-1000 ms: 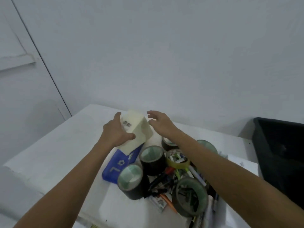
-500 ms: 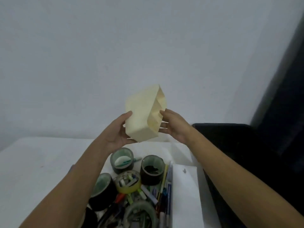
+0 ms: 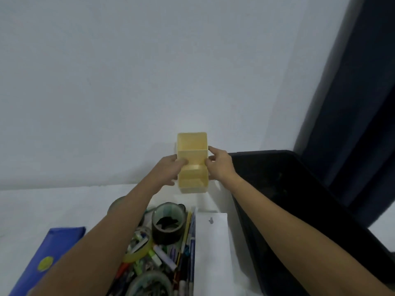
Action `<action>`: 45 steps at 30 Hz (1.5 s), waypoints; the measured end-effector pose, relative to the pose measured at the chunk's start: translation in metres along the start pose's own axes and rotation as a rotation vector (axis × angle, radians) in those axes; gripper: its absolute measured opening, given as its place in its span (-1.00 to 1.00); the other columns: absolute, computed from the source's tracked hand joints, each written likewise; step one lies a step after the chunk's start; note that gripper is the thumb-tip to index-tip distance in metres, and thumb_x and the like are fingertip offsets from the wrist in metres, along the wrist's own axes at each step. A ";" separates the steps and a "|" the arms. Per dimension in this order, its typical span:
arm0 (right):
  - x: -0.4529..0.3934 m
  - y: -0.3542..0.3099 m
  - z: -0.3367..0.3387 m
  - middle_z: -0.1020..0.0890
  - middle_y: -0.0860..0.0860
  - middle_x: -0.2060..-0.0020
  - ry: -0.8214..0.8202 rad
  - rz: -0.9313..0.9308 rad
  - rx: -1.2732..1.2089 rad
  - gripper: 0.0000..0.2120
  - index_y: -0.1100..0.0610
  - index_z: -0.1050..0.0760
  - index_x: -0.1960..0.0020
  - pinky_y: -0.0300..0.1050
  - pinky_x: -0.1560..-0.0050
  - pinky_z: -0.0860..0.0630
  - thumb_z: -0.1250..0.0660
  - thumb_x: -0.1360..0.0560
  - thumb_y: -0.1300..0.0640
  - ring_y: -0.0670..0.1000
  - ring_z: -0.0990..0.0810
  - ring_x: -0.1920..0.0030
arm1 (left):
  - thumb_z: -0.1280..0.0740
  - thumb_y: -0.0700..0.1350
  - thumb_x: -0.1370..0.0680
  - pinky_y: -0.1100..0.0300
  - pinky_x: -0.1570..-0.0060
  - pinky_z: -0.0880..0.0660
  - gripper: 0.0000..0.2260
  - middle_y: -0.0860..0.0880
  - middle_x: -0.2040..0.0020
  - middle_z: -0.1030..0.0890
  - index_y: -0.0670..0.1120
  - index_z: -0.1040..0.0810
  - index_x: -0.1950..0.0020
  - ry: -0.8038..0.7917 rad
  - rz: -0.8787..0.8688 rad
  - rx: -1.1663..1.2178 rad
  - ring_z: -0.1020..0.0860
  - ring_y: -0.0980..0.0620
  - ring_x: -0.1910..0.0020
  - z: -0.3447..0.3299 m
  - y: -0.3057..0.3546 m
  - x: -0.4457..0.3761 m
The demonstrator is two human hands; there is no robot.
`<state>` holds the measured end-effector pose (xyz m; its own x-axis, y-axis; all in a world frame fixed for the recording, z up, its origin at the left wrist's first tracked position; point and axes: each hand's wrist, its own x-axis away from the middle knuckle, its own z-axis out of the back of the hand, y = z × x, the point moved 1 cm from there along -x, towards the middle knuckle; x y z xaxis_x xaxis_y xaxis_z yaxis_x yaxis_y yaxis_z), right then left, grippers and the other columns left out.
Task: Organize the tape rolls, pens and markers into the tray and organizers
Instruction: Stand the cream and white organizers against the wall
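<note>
My left forearm [image 3: 102,240] covers most of a tape roll [image 3: 116,205] at centre left, leaving only a dark sliver of its rim, and it hides the left part of the yellow tape roll [image 3: 139,252] too. My left hand [image 3: 168,170] and right hand [image 3: 220,166] mask the side walls of the yellow organizer [image 3: 192,165]. The blue folder [image 3: 49,255] at lower left runs off the bottom edge. The heap of pens and markers [image 3: 171,259] is blurred; I can't count them or read any labels. The black tray [image 3: 288,201] is cut by the right edge, its inside too dark to make out
</note>
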<state>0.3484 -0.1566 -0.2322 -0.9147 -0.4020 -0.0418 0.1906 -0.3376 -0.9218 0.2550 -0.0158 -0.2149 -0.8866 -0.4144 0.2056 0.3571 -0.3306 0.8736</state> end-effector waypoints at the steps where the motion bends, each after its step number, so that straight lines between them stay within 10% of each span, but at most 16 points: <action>1: -0.004 0.006 -0.005 -0.64 0.11 0.11 -0.005 -0.012 0.009 -0.54 0.07 -0.37 -0.42 0.11 0.08 -0.65 -0.21 -0.54 0.26 0.10 -0.66 0.07 | -0.21 -0.04 -0.54 -0.01 0.01 -0.60 -0.61 -0.09 -0.05 -0.62 0.04 -0.41 -0.37 -0.003 -0.016 -0.088 -0.62 -0.11 0.04 -0.001 -0.005 -0.002; 16: -0.032 0.048 -0.022 -0.62 0.17 -0.08 -0.084 -0.123 -0.039 -0.52 0.11 -0.27 -0.48 -0.01 0.13 -0.65 -0.23 -0.59 0.25 0.13 -0.65 0.00 | -0.14 -0.17 -0.61 0.07 0.20 -0.64 -0.65 -0.14 0.06 -0.66 0.00 -0.44 -0.39 0.057 -0.034 -0.221 -0.67 -0.16 0.22 -0.018 -0.044 -0.042; 26: -0.042 0.055 -0.022 -0.57 0.17 -0.17 -0.076 -0.160 -0.050 -0.55 0.13 -0.32 -0.45 -0.07 0.21 -0.65 -0.21 -0.58 0.30 0.13 -0.62 -0.03 | -0.13 -0.09 -0.65 0.35 0.45 -0.44 -0.59 -0.15 -0.43 -0.39 -0.09 -0.25 -0.51 0.156 0.017 -0.293 -0.58 0.00 0.46 -0.030 -0.054 -0.056; 34: -0.021 0.028 -0.016 -0.46 0.20 -0.28 -0.085 -0.094 0.378 -0.51 0.17 -0.18 -0.48 0.13 0.20 -0.65 -0.21 -0.60 0.11 0.17 -0.57 -0.01 | -0.10 -0.13 -0.62 0.05 -0.11 -0.42 -0.66 -0.27 -0.28 -0.49 -0.31 -0.39 -0.30 0.238 -0.051 -0.556 -0.49 -0.20 -0.18 -0.032 -0.028 -0.025; 41: 0.054 0.000 0.032 -0.49 -0.02 -0.32 -0.869 0.016 0.926 -0.50 0.03 -0.33 -0.43 -0.09 -0.23 -0.46 -0.32 -0.53 -0.02 0.01 -0.55 -0.20 | -0.26 -0.02 -0.50 0.17 0.08 -0.54 -0.73 -0.07 -0.02 -0.64 -0.09 -0.59 -0.13 -0.010 -0.089 -0.594 -0.61 -0.04 0.10 -0.044 -0.018 0.087; 45: 0.079 0.014 0.044 -0.43 -0.03 -0.38 -0.910 0.042 1.009 -0.39 0.00 -0.24 -0.48 -0.06 -0.28 -0.39 -0.38 -0.49 0.09 0.02 -0.47 -0.29 | -0.27 0.01 -0.54 0.02 0.23 -0.64 -0.71 -0.17 0.25 -0.67 -0.19 -0.63 0.14 -0.255 0.059 -0.508 -0.66 -0.07 0.30 -0.048 -0.043 0.110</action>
<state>0.2947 -0.2309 -0.2317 -0.4199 -0.7093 0.5662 0.7468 -0.6246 -0.2287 0.1564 -0.0879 -0.2508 -0.8813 -0.2478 0.4024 0.4488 -0.7054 0.5486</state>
